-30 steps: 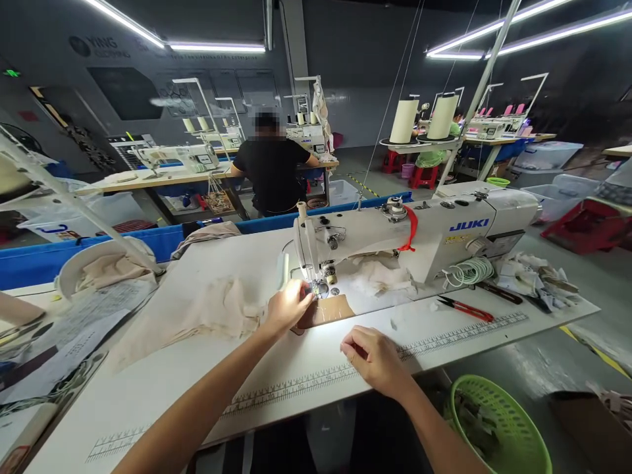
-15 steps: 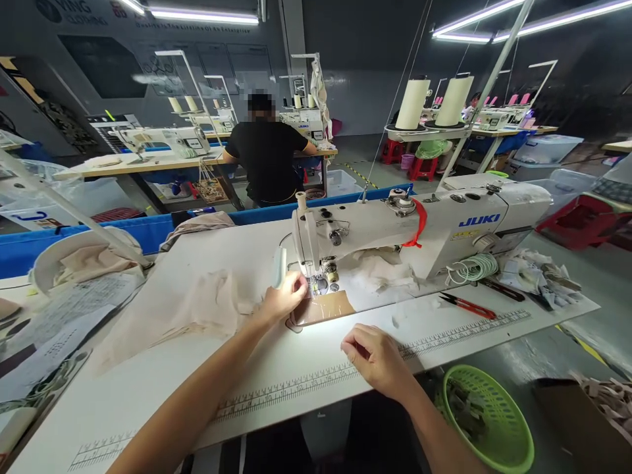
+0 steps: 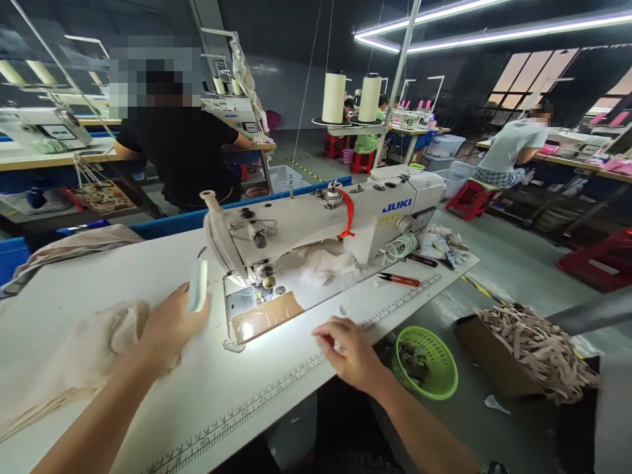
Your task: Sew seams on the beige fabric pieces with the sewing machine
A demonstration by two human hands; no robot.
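My left hand (image 3: pixel 175 322) is left of the sewing machine's needle area, at the edge of a heap of thin beige fabric (image 3: pixel 106 339). An upright pale piece (image 3: pixel 198 286) beside the machine head covers part of its fingers, so I cannot see whether they grip the cloth. Over the table's front edge, my right hand (image 3: pixel 348 352) is loosely curved, thumb apart from the fingers, with nothing visible in it. The white sewing machine (image 3: pixel 296 224) has a tan plate (image 3: pixel 269 316) below its needle. More pale fabric (image 3: pixel 323 263) lies under the machine arm.
Red-handled thread snips (image 3: pixel 401 280) lie right of my right hand. A printed ruler (image 3: pixel 237 418) follows the table's front edge. Below are a green basket (image 3: pixel 447 368) and a box of fabric strips (image 3: pixel 494 368). Co-workers sit at other machines, one in a black shirt (image 3: pixel 175 148) ahead.
My left hand has moved from beside the needle leftward to the fabric heap. My right hand remains near the front edge, its fingers somewhat straighter. The view has swung right.
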